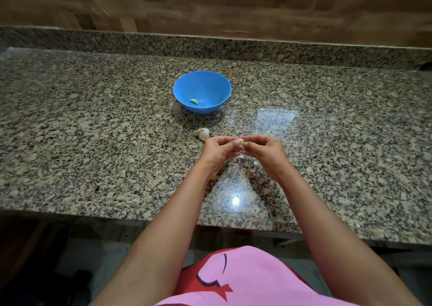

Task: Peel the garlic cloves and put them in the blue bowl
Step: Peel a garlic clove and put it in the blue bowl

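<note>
Granite countertop (93,123), speckled grey/tan, glossy, light glare near the front edge. Wood-plank wall behind it.

Blue bowl (202,90) sits on the counter, centre, beyond the hands. One peeled clove (194,101) lies inside it, on the near-left part of the bottom, pale yellow-green.

Garlic head (203,133) rests on the counter between bowl and hands, just beside the left hand's knuckles, papery skin still on. Can't tell if it touches the hand.

Both hands are raised together just above the counter, fingertips meeting:
- left hand (218,151): fingers curled, pinching a garlic clove (240,142) at the fingertips
- right hand (264,150): fingers curled, thumb and forefinger pinching the same clove from the other side

The clove is held between the two hands, tan/whitish. It is too small to say how much skin is on it.

Peel scraps (240,156) lie on the counter directly under the hands. A small white piece (256,163) lies just beside the right hand's heel; can't tell whether it's skin or a clove.

Forearms are bare and come in from the bottom of the frame. A pink-and-red garment (245,280) shows at the bottom centre. Dark floor below the counter's edge, no detail.

Task state: one clove in the bowl, one in hand, the head on the counter.
</note>
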Available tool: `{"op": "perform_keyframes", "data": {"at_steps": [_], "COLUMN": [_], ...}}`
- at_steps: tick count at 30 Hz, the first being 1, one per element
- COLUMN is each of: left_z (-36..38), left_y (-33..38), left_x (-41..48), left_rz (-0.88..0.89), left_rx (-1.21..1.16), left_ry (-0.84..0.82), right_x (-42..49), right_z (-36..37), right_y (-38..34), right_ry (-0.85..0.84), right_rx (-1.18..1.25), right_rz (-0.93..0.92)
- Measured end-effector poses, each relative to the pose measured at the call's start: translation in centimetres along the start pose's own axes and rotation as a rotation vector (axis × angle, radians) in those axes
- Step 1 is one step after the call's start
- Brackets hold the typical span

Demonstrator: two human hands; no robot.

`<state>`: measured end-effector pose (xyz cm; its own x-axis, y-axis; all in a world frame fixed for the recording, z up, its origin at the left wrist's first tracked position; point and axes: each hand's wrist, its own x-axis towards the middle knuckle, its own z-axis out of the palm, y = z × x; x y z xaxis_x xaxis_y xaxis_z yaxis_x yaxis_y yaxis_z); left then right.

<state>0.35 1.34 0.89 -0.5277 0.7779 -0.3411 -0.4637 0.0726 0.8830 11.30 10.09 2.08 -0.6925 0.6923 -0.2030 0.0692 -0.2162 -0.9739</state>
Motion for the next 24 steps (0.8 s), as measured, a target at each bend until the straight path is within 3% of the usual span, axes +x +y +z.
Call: {"op": "perform_keyframes", "data": {"at_steps": [17,21,24], "left_z": [-0.06,-0.45,-0.61], "left_y": [0.22,0.01,-0.10], "left_x": [-0.72,-0.95,-0.85], "left_rz": [-0.082,-0.118,-0.118], "left_rx": [-0.154,-0.281,-0.236], "left_ry": [-0.032,-0.045,-0.017], "right_x": [-0.38,-0.12,-0.29], "right_z": [0.40,0.25,0.31], "right_y": [-0.65,-0.54,-0.57], "right_ry": [0.010,0.007,-0.010], "right_rx": [-0.042,-0.141,-0.245], "right_rz": [-0.009,0.054,0.098]}}
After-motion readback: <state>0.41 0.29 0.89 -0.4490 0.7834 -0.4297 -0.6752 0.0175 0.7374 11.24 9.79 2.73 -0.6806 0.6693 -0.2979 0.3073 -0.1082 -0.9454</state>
